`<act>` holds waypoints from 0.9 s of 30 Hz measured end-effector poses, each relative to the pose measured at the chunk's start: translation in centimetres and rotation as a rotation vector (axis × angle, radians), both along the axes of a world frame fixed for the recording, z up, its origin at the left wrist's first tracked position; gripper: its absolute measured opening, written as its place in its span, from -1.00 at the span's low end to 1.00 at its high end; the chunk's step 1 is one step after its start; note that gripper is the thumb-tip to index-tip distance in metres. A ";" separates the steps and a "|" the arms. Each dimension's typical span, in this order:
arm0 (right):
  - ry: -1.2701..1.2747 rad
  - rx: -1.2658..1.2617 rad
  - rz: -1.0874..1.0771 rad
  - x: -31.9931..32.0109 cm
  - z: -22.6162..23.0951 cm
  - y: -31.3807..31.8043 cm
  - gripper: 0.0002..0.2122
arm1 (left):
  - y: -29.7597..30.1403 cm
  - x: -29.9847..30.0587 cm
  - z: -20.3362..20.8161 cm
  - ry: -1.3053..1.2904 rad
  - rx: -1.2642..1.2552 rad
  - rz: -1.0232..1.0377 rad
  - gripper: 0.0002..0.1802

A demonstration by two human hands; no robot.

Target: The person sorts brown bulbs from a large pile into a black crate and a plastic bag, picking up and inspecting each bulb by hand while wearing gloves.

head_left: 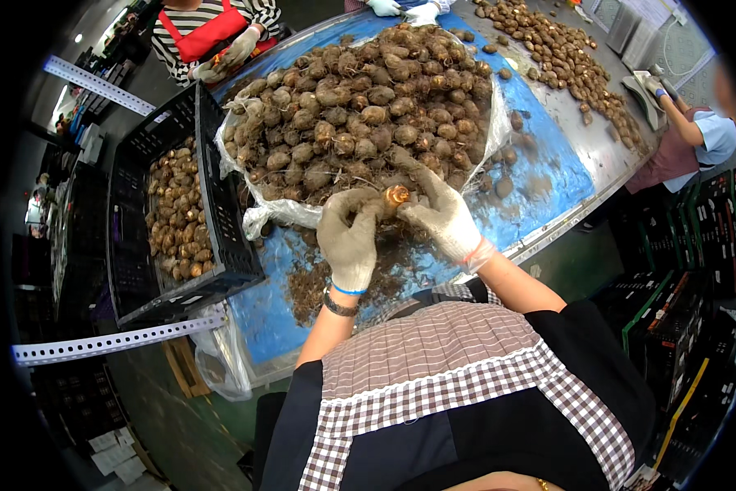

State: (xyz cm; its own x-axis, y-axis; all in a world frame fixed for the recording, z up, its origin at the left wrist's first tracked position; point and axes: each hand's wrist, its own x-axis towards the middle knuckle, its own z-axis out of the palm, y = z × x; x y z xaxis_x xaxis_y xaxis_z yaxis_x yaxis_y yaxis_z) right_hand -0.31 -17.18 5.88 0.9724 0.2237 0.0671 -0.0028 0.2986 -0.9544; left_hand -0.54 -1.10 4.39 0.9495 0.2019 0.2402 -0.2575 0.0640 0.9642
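Tuber (396, 195), brown with an orange end, sat between your gloved hands at the near edge of a heap. Your left hand (349, 241) pinched it with curled fingers; your right hand (447, 219) had its thumb close against the other side, though whether it gripped could not be told. Just beyond rose the heap of hairy tubers (368, 106) on clear plastic (261, 214). Root scraps (306, 286) lay nearer you on a blue sheet (257, 327) covering part of the metal surface (601, 155). On your left, a black crate (220, 221) held cleaner-looking tubers (175, 217). Past it stood a person in a red apron (200, 37); another, in a light-blue top (715, 139), was far right. White papers (114, 454) showed at lower left, any print too small to read.
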 end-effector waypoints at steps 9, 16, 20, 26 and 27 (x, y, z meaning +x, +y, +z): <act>0.055 0.077 0.004 -0.1 -0.3 -0.4 -0.40 | -0.4 0.1 2.9 0.233 -0.146 -0.162 -0.73; 0.114 0.147 0.110 -0.9 -2.0 -0.8 -0.40 | -0.3 -0.1 0.0 0.218 0.119 -0.112 -0.79; 0.202 0.126 0.122 -1.2 -5.3 -2.5 -0.38 | 0.7 0.3 -1.1 0.332 0.190 -0.126 -0.80; 0.000 -0.136 0.143 -2.0 -3.7 -4.2 -0.38 | -2.8 -1.5 0.4 0.462 -0.089 -0.381 -0.67; 0.007 -0.105 0.156 -2.0 -3.7 -4.0 -0.38 | -2.6 -1.7 0.1 0.465 -0.149 -0.341 -0.65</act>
State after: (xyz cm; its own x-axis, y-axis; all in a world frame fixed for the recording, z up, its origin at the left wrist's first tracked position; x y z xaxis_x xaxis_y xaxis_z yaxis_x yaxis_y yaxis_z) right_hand -2.30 -21.20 2.15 0.9256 0.3774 0.0291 -0.0477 0.1925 -0.9801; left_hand -2.22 -3.71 4.52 0.9654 -0.1338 -0.2240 0.2487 0.2124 0.9450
